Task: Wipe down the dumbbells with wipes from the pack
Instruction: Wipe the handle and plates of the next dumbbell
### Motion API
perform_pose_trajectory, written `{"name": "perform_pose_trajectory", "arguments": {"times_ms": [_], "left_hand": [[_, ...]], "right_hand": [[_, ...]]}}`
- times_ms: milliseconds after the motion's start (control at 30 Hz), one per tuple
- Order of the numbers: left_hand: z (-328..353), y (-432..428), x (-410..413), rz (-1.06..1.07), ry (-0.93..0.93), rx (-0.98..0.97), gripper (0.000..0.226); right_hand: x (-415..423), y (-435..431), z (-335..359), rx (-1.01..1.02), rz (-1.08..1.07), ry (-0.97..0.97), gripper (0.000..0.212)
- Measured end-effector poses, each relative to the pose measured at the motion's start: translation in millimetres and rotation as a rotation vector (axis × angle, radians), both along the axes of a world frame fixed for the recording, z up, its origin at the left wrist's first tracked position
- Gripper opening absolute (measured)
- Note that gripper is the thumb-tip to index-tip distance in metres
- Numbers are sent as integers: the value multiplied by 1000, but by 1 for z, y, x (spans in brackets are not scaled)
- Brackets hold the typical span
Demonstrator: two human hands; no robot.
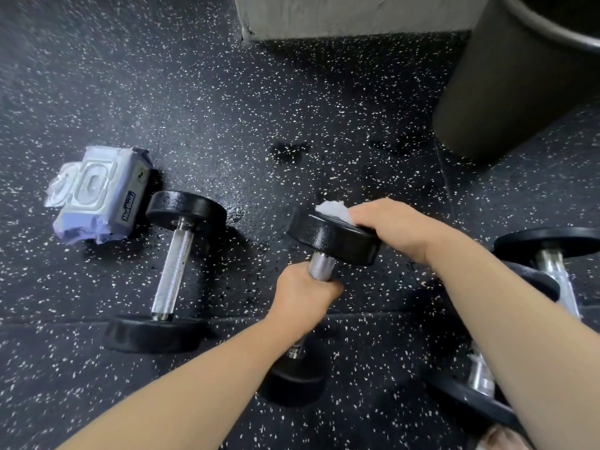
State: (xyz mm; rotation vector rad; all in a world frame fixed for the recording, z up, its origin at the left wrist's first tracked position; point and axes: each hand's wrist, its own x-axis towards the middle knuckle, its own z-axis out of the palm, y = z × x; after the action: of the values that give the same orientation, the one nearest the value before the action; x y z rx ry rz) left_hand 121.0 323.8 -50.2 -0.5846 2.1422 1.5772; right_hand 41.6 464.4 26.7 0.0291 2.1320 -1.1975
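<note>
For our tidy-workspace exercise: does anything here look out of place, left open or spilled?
The wipe pack lies with its lid flipped open, so wipes may dry. Dark wet-looking patches mark the floor beyond the held dumbbell.

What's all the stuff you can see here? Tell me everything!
held dumbbell: one, black with silver handle, middle, tilted
floor dumbbell: one, black and silver, left, beside wipe pack
other dumbbells: seemingly two, black and silver, right, partly behind arm
wipe pack: one, pale purple, left, lid open
wipe: one, white, on held dumbbell's upper end
bin: one, black, top right
floor: black with white specks, underneath
left hand: grips held dumbbell's handle
right hand: presses wipe down
</note>
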Motion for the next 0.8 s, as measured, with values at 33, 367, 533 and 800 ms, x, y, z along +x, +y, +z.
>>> {"name": "perform_pose_trajectory", "arguments": {"times_ms": [33,367,533,800], "left_hand": [[-1,1,0,-1,-5,-3,36],[5,-6,2,33,-15,52,28],[5,-7,2,17,-14,72,32],[2,-8,-2,42,-26,25,34]], "right_hand": [[6,7,-1,-10,-42,-18,27],[30,-11,35,-241,166,150,33],[-10,-35,20,-92,229,41,31],[8,10,-1,47,8,4,38]]}}
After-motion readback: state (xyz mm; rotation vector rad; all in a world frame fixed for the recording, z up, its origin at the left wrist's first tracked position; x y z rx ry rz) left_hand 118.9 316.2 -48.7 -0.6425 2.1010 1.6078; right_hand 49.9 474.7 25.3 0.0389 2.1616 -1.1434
